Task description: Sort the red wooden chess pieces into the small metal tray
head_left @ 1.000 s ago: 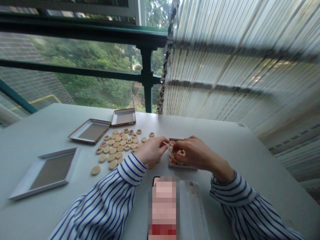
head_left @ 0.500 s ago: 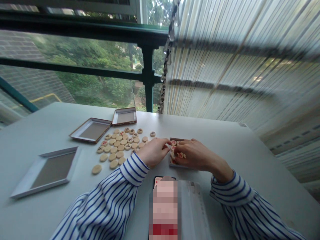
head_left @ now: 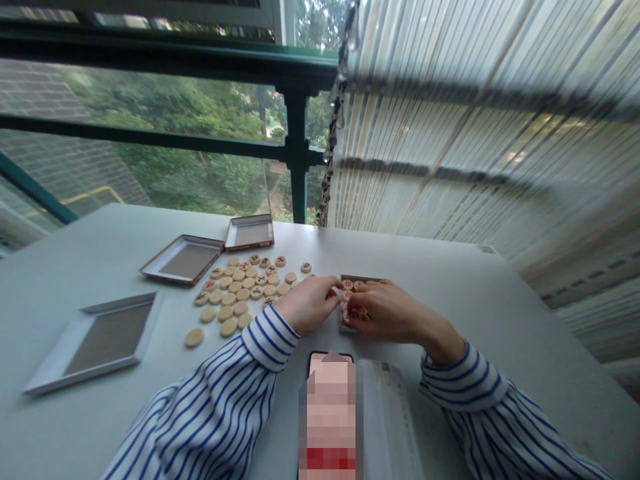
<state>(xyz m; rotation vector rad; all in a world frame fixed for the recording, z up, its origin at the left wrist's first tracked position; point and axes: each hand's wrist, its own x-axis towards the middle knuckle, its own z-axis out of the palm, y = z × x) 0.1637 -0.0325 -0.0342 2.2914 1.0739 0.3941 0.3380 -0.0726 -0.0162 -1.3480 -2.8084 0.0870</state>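
A small open box [head_left: 363, 277] on the white table holds round wooden xiangqi pieces with red or black characters. My right hand [head_left: 395, 310] reaches over it from the right, its fingers bent down onto a xiangqi piece [head_left: 346, 316] near the box's left side; the hand hides much of the inside. At the left wall is my left hand [head_left: 311, 303], thumb and forefinger closed in against the box edge. Left of this hand, many loose xiangqi pieces [head_left: 243, 293] lie spread out, most blank side up, a few showing characters.
Two brown-edged trays [head_left: 183, 260] lie behind the loose pieces, and a larger white tray [head_left: 95, 340] is at the left. Before me lie a phone [head_left: 330, 413], its screen blurred out, and a clear plastic case [head_left: 390, 420]. A window and a string curtain [head_left: 450, 133] border the table.
My right hand's fingers have shifted slightly over the pieces in the box. My left hand stays at the box's left edge, and the loose pieces lie as before.
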